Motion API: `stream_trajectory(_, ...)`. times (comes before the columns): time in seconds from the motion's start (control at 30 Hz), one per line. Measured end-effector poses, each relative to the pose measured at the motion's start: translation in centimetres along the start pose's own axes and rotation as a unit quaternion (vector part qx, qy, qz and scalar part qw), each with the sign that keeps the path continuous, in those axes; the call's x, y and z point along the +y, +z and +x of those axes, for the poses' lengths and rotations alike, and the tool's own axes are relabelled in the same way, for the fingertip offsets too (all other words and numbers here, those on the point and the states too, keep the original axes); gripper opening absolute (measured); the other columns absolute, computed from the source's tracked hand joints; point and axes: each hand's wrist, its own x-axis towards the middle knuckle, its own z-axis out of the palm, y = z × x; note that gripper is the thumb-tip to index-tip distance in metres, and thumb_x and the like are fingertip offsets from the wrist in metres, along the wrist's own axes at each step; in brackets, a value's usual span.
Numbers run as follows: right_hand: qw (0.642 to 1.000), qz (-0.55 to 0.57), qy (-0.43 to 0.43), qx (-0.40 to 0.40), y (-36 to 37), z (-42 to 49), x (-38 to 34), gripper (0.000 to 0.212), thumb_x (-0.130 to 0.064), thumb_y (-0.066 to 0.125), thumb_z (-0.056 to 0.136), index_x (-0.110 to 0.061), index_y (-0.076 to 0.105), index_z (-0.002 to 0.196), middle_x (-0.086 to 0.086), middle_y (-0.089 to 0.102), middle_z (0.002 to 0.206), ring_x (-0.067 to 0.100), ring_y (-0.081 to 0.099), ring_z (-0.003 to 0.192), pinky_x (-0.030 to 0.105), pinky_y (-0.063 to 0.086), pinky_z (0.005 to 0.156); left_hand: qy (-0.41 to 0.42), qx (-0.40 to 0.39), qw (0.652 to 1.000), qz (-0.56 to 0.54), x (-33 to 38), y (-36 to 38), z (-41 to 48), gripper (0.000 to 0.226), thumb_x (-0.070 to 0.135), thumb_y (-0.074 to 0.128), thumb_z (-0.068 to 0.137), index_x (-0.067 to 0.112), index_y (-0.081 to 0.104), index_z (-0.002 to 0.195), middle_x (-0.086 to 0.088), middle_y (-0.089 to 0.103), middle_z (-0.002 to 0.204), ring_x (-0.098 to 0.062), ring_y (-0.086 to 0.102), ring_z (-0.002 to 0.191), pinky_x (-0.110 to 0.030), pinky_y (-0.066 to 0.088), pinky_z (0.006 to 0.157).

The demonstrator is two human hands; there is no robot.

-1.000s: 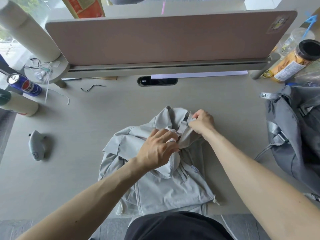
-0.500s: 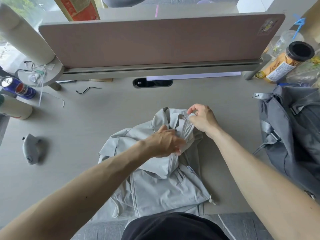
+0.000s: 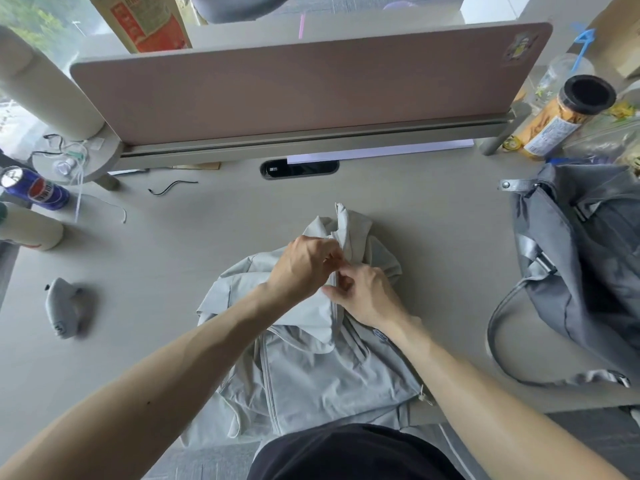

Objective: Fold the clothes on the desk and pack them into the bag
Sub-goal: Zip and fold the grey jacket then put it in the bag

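Observation:
A light grey zip-up jacket (image 3: 304,372) lies rumpled on the beige desk (image 3: 173,271) in front of me, its hem hanging over the near edge. My left hand (image 3: 304,268) grips the fabric at the zipper line near the collar, fingers curled. Just below and to the right of it, my right hand (image 3: 363,296) pinches the zipper strip, the two hands touching. The collar end sticks up beyond both hands. A dark grey bag (image 3: 588,258) lies at the right side of the desk, its strap looping toward the near edge.
A pink divider panel (image 3: 304,88) closes off the back of the desk. At left stand a blue can (image 3: 34,188), a cream bottle (image 3: 27,230) and a small grey gadget (image 3: 64,310). A black-lidded jar (image 3: 561,116) stands at back right. A black wire (image 3: 171,187) lies near the divider.
My right hand has dropped from the collar top down along the zipper to meet my left hand, which shifted up and away from me. The collar end now stands free above them.

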Motion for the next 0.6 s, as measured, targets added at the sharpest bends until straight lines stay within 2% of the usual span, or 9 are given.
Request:
stream_trajectory(0.03, 0.999, -0.013, -0.011, 0.029, 0.3, 0.2, 0.1, 0.014, -0.029, 0.067, 0.090, -0.017, 0.069, 0.084, -0.008, 0.055, 0.054, 0.011, 0.049, 0.055, 0.022, 0.034, 0.056, -0.010, 0.002, 1.000, 0.001, 0.0, -0.1, 0.1, 0.015, 0.025, 0.082, 0.081, 0.013, 0.073, 0.077, 0.000, 0.072, 0.070, -0.025, 0.068, 0.064, -0.036, 0.052, 0.057)
stream_trajectory(0.1, 0.998, -0.032, 0.004, 0.058, 0.4, 0.5, 0.3, 0.032, -0.028, 0.062, 0.094, -0.014, 0.059, 0.065, 0.000, 0.056, 0.054, 0.018, 0.047, 0.051, 0.027, 0.031, 0.055, -0.022, 0.011, 1.000, 0.008, 0.1, -0.5, 0.2, 0.016, 0.025, 0.082, 0.081, 0.012, 0.073, 0.076, -0.002, 0.073, 0.070, -0.027, 0.070, 0.066, -0.036, 0.053, 0.058)
stream_trajectory(0.2, 0.998, -0.050, 0.010, 0.044, -0.2, 0.4, 0.0, 0.048, -0.030, 0.058, 0.095, -0.020, 0.038, 0.052, -0.003, 0.041, 0.049, 0.021, 0.042, 0.050, 0.030, 0.027, 0.053, -0.036, 0.040, 0.998, 0.016, 0.6, -1.1, 0.7, 0.012, 0.019, 0.082, 0.080, 0.012, 0.074, 0.075, -0.006, 0.072, 0.067, -0.030, 0.067, 0.063, -0.032, 0.048, 0.055)
stream_trajectory(0.33, 0.998, -0.055, -0.004, 0.036, -0.7, -0.5, -0.7, 0.056, -0.021, 0.059, 0.091, -0.023, 0.024, 0.048, -0.007, 0.024, 0.043, 0.015, 0.029, 0.044, 0.032, 0.027, 0.050, -0.106, 0.079, 0.991, 0.012, -0.2, -2.4, 2.5, 0.020, 0.030, 0.077, 0.085, 0.012, 0.073, 0.078, -0.006, 0.071, 0.073, -0.024, 0.061, 0.062, -0.029, 0.039, 0.057)
stream_trajectory(0.43, 0.998, -0.054, 0.004, 0.038, -0.5, -1.6, -0.3, 0.054, -0.023, 0.058, 0.090, -0.021, 0.024, 0.048, -0.006, 0.024, 0.043, 0.020, 0.032, 0.048, 0.037, 0.031, 0.050, -0.129, 0.078, 0.989, 0.008, -1.4, -3.5, 3.5, 0.021, 0.032, 0.078, 0.084, 0.012, 0.074, 0.080, -0.004, 0.071, 0.083, -0.024, 0.063, 0.071, -0.033, 0.047, 0.062)
stream_trajectory(0.6, 0.996, -0.069, -0.013, 0.052, -0.1, -3.0, 0.0, 0.049, -0.025, 0.056, 0.090, -0.015, 0.028, 0.051, -0.002, 0.023, 0.041, 0.013, 0.027, 0.040, 0.033, 0.028, 0.046, -0.158, 0.074, 0.985, 0.002, -2.1, -4.2, 4.8, 0.018, 0.032, 0.076, 0.085, 0.015, 0.075, 0.081, -0.006, 0.075, 0.083, -0.025, 0.066, 0.073, -0.036, 0.053, 0.064)
